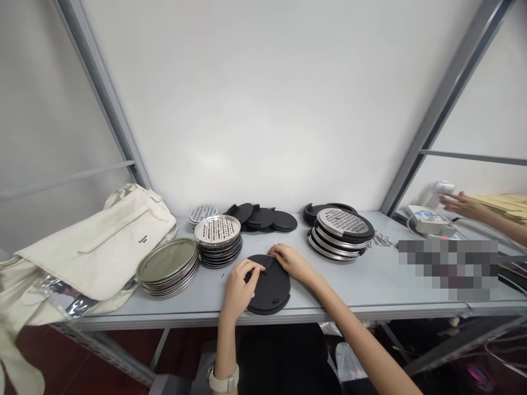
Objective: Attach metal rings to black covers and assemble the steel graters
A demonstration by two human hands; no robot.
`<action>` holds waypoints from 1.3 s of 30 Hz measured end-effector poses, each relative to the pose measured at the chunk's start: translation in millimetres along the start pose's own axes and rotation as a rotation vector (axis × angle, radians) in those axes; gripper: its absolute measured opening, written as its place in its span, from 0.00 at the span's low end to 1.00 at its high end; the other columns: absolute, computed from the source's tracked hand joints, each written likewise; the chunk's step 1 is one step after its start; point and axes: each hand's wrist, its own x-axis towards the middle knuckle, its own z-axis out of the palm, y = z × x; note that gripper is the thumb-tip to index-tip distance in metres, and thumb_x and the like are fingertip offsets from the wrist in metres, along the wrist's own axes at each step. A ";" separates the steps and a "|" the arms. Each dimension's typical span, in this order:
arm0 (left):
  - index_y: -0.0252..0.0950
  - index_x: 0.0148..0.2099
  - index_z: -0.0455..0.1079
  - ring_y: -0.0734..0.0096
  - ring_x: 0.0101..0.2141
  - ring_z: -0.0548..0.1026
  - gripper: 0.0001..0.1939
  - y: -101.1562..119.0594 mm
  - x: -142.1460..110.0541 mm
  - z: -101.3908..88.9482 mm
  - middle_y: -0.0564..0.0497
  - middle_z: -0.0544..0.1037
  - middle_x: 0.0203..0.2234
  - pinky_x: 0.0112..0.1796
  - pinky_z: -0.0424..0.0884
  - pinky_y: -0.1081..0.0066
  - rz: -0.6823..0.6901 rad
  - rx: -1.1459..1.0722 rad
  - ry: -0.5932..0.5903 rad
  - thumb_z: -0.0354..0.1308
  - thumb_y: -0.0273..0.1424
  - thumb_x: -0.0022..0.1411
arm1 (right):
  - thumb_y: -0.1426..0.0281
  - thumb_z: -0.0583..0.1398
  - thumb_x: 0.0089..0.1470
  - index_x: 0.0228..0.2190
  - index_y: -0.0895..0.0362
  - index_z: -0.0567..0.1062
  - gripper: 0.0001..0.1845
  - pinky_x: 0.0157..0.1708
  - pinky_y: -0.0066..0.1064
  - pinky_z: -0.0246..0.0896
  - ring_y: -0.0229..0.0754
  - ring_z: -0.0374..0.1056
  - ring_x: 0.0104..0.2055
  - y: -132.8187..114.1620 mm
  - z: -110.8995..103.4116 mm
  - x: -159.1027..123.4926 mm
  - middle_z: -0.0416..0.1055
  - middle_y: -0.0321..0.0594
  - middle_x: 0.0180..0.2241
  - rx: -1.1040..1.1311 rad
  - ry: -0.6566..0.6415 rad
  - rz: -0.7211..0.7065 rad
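A round black disc (269, 288) lies at the front edge of the grey table, with a small dark rectangular piece (267, 265) near its far side. My left hand (241, 282) rests on the disc's left part, its fingers bent together at the rectangular piece. At the far right rim, my right hand (290, 260) has its fingertips pressed together on the disc's edge. Whatever small part lies under the fingers is hidden. Left of the disc stands a stack of round metal plates with slotted tops (218, 230). Several flat black discs (263, 218) lie behind.
A stack of olive round plates (167, 260) stands beside a cream cloth bag (102, 238) at left. To the right are stacked black and silver discs (343, 230) and small chains (381, 239). Another person's hand (463, 206) reaches near a white device (428, 219). Metal posts frame both sides.
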 end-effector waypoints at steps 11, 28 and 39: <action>0.39 0.38 0.75 0.65 0.41 0.73 0.16 0.2 -0.5 -0.3 0.49 0.77 0.36 0.45 0.67 0.66 0.000 -0.014 -0.001 0.46 0.35 0.68 | 0.73 0.51 0.61 0.34 0.57 0.74 0.12 0.39 0.33 0.63 0.42 0.68 0.36 -1.7 -0.2 0.1 0.72 0.43 0.33 -0.027 -0.009 0.007; 0.40 0.38 0.75 0.66 0.41 0.73 0.14 0.0 -0.2 0.1 0.51 0.76 0.36 0.45 0.66 0.68 -0.010 -0.002 -0.003 0.47 0.33 0.68 | 0.70 0.54 0.61 0.32 0.58 0.74 0.10 0.36 0.31 0.61 0.42 0.68 0.33 -2.6 -2.1 0.0 0.74 0.42 0.31 -0.042 -0.008 0.058; 0.40 0.38 0.74 0.67 0.42 0.72 0.13 -1.0 -0.2 0.3 0.52 0.76 0.36 0.45 0.65 0.69 -0.008 -0.002 -0.012 0.47 0.32 0.68 | 0.68 0.53 0.61 0.29 0.59 0.74 0.13 0.35 0.30 0.59 0.41 0.68 0.33 0.8 -1.3 1.0 0.74 0.43 0.30 -0.030 -0.019 0.088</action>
